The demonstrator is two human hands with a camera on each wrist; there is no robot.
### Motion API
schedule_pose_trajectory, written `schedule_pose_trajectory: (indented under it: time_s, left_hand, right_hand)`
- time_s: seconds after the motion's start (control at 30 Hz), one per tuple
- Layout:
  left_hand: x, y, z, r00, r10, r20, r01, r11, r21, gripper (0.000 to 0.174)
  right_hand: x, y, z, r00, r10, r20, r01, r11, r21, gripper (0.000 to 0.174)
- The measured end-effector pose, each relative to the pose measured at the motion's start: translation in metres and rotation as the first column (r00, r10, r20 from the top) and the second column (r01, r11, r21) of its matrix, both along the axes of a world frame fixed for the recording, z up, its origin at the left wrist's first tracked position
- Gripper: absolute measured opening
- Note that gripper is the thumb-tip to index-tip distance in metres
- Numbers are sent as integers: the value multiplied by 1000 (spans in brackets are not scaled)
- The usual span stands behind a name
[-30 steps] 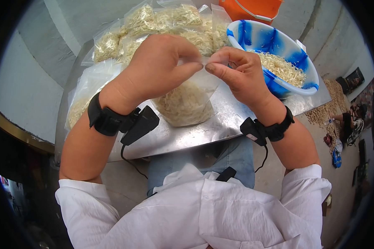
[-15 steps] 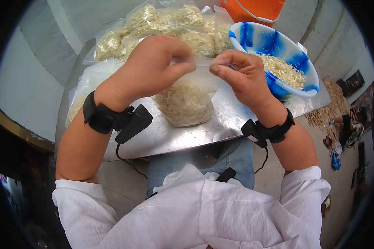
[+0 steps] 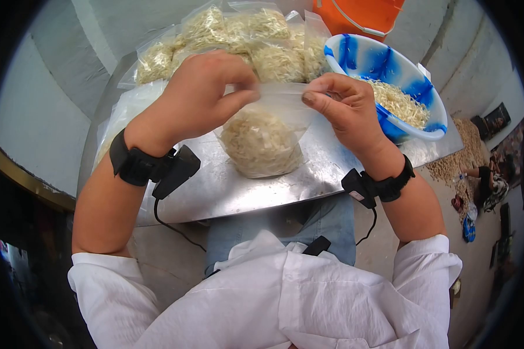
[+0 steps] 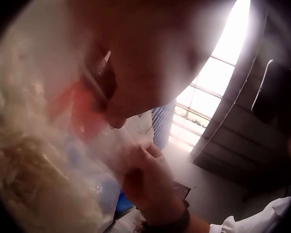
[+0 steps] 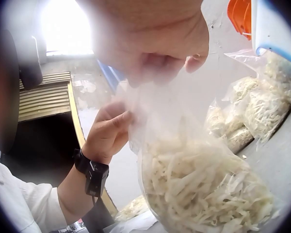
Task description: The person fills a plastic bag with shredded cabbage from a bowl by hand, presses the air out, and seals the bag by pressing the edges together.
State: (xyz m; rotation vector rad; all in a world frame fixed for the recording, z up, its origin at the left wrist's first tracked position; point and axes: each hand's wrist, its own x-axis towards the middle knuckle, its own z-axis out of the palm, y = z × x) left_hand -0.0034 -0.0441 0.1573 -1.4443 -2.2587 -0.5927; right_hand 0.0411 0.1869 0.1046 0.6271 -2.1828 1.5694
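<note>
Pinching its top edge, left grip (image 3: 206,90) and right grip (image 3: 350,111) have the bag (image 3: 259,145) below.

On the table (image 3: 215,198), a bag (image 3: 261,148) is standing in front of the person. Behind it, other bags (image 3: 276,61) are lying heaped; to its left, flat bags (image 3: 134,103) are resting. To its right, a basin (image 3: 412,80) is sitting with shreds (image 3: 399,104) lying in it, and a bucket (image 3: 358,16) is standing behind the basin.
</note>
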Motion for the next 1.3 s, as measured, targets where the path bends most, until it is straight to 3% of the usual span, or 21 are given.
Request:
schedule_pose_trajectory:
  time_s: [0.13, 0.33, 0.87, 1.3]
  left_hand:
    - [-3, -7, -2, 992, -26, -122, 25, 1000, -6, 7]
    - [-3, -18, -2, 984, -18, -175, 13, 1000, -27, 7]
    - [-9, -42, -8, 987, 36, -157, -35, 999, 7, 8]
    - [-12, -61, -11, 996, 79, -42, -77, 996, 50, 8]
  right_hand:
    - [-1, 2, -1, 1000, 16, 12, -16, 1000, -26, 9]
    - [-4, 0, -2, 1000, 6, -7, -6, 996, -87, 13]
    - [-8, 6, -5, 999, 28, 31, -24, 990, -141, 11]
    - [-7, 6, -5, 999, 19, 40, -13, 989, -148, 12]
